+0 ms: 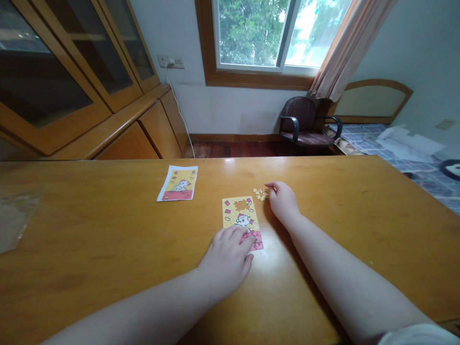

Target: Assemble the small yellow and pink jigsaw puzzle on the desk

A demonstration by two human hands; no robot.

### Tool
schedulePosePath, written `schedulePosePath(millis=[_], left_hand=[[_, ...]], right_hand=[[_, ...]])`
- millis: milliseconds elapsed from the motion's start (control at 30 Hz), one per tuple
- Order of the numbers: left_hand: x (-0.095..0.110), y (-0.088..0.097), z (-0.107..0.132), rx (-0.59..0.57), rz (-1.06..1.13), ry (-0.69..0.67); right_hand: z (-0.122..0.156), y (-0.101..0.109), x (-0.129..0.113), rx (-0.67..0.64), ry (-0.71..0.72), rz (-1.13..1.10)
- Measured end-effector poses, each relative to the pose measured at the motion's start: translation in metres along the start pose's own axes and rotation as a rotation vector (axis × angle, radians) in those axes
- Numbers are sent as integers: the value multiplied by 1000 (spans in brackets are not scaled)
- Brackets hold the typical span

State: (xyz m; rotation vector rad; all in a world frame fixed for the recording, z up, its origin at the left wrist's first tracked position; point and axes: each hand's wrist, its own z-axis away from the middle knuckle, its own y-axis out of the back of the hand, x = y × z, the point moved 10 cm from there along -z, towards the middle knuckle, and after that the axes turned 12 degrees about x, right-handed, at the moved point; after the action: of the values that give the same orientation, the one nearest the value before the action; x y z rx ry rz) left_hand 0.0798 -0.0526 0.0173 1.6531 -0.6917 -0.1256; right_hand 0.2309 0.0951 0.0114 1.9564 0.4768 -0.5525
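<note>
A small yellow and pink jigsaw puzzle (241, 216) lies on the wooden table (108, 230), with a gap near its top edge. My left hand (226, 261) rests on the puzzle's lower edge, fingers stretched flat. My right hand (283, 199) reaches to the puzzle's upper right, fingertips pinched at a small cluster of loose puzzle pieces (260, 193). A printed reference picture (178, 183) of the same design lies further left.
A clear plastic bag (16, 213) lies at the table's left edge. Beyond the table stand a wooden cabinet (89, 81), a dark office chair (305, 124) under the window, and a bed (406, 148) at the right.
</note>
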Motion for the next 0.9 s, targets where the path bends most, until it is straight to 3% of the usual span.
schedulePosePath(millis=[300,633,900], left_hand=[[-8,-13,1,-59,-39,25],[-7,-8,2,-45,-23,47],[-7,-13,1,-55,-28,30]], right_hand=[[-9,7,5,-34,-2,10],[-11,-1,-3,-147,166,28],[4,-1,-32,-204,347,52]])
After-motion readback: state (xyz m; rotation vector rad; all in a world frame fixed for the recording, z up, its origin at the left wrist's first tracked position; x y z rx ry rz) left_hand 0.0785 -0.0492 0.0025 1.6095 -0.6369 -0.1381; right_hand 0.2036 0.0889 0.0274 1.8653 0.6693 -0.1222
